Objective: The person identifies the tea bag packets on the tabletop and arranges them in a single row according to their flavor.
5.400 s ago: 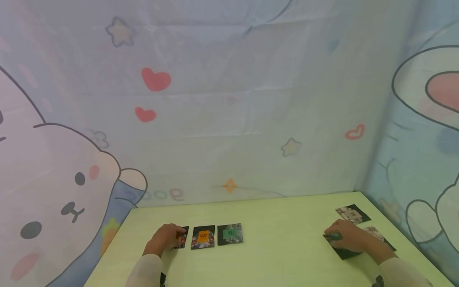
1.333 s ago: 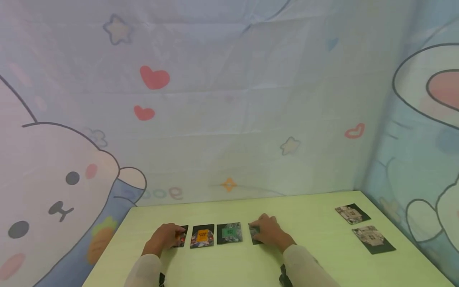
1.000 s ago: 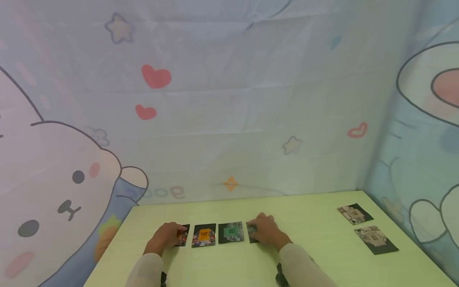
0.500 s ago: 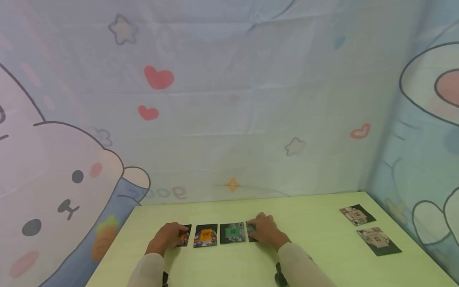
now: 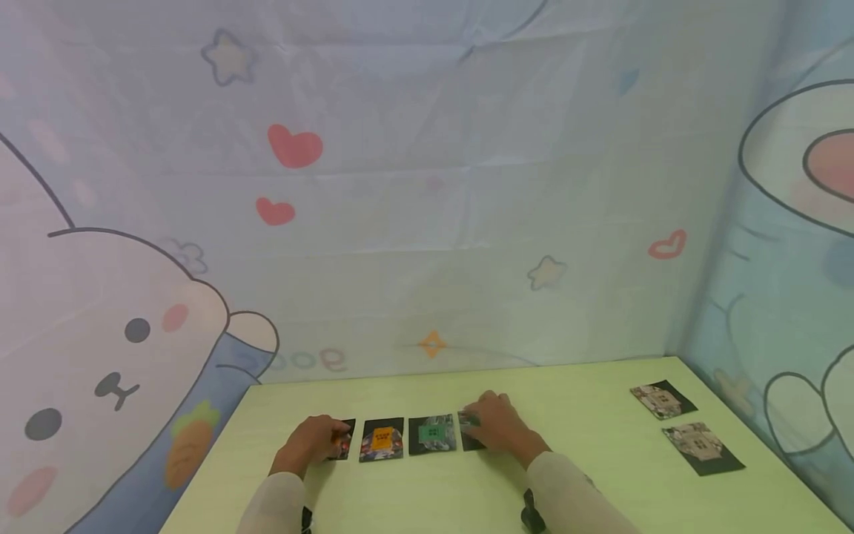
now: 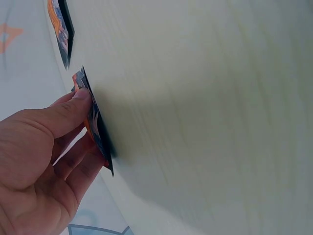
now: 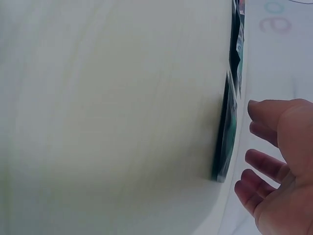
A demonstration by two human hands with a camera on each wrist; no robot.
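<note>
Four-sided flat packets with dark backs and printed fronts lie in a row on the table. At the row's left end my left hand [image 5: 308,445] holds a red-and-orange packet [image 5: 345,439], thumb and fingers on its sides in the left wrist view. Beside it are a packet with an orange label [image 5: 382,439] and one with a green label [image 5: 432,434]. My right hand [image 5: 502,426] hovers over the packet at the right end [image 5: 469,432] and partly hides it. In the right wrist view its fingertips [image 7: 252,108] stand apart from that green-printed packet [image 7: 227,137].
Two packets with beige labels, a farther one [image 5: 663,400] and a nearer one [image 5: 703,448], lie at the right side of the pale yellow-green table [image 5: 427,497]. A cartoon-printed cloth [image 5: 427,222] closes off the back and sides.
My right hand has brought a green-printed packet from the right side to the row's right end. In the last half second it has loosened and lifted slightly. My left hand stays put.
</note>
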